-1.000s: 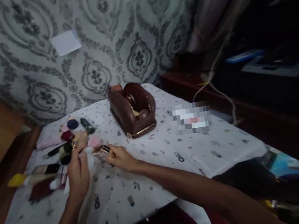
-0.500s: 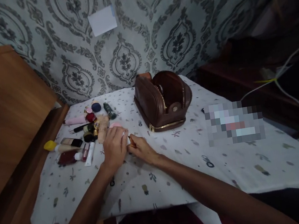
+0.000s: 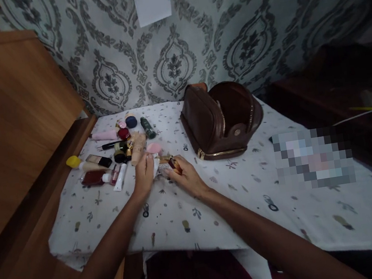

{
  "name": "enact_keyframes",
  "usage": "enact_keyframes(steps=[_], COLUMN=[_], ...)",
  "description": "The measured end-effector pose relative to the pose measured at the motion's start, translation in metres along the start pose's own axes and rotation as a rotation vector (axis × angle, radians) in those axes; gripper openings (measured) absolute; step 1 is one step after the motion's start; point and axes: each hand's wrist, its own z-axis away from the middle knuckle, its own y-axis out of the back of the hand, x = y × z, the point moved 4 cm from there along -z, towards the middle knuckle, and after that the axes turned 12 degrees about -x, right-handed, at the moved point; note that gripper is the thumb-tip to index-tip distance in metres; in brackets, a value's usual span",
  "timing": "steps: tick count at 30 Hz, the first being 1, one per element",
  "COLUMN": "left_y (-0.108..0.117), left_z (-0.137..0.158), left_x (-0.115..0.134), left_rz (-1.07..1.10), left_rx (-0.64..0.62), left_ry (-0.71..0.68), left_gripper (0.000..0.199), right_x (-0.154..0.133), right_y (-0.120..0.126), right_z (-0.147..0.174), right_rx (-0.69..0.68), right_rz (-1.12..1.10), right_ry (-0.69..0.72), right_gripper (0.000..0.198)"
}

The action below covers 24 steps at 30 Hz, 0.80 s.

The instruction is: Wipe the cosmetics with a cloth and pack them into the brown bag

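Fingers of my left hand (image 3: 145,173) are closed on a thin white piece (image 3: 156,163), like tissue or cloth. My right hand (image 3: 188,176), just beside it, grips a small gold-and-brown item (image 3: 171,162); the fingers hide part of it. Between the hands shows something gold and clear, too small to name. Right behind my left hand lie a pink round thing (image 3: 154,148) and a beige tube (image 3: 138,147). A white tube (image 3: 120,177) lies to its left. To the right of both hands stands a brown toiletry bag (image 3: 209,119), unzipped at the top.
Several cosmetics lie at the left: a dark red bottle (image 3: 94,178), a yellow-capped bottle (image 3: 75,162), a pink tube (image 3: 104,136) and a green bottle (image 3: 148,127). A blurred-out object (image 3: 314,157) lies at the right. A wooden panel (image 3: 12,100) borders the patterned tablecloth (image 3: 213,228).
My hands have drawn slightly apart, and gold and clear parts now show between them. The view has shifted, so the bag and cosmetics appear further right.
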Motion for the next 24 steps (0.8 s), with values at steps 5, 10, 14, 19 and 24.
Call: enact_keyframes(steps=[5,10,14,19,24], left_y=[-0.011,-0.023,-0.031,-0.038,-0.038], left_z=[0.005,0.013,0.017,0.021,0.021], left_x=[-0.004,-0.001,0.005,0.009,0.006], left_rz=[-0.05,-0.186,-0.549,-0.749,-0.687], left_rx=[-0.086,-0.209,-0.349,-0.457,-0.457], left_ry=[-0.003,-0.06,-0.182,-0.25,-0.26], left_gripper=[0.043,0.036,0.035,0.031,0.033], right_x=[0.009,0.016,0.02,0.025,0.025], right_y=[0.002,0.013,0.03,0.042,0.038], right_z=[0.003,0.009,0.012,0.014,0.015], right_rx=[0.026,0.078,0.126,0.141,0.206], right_rz=[-0.182,-0.351,-0.392,-0.429,-0.638], right_ry=[-0.13,-0.201,-0.213,-0.293,-0.317], right_gripper=[0.049,0.06,0.038,0.036,0.041])
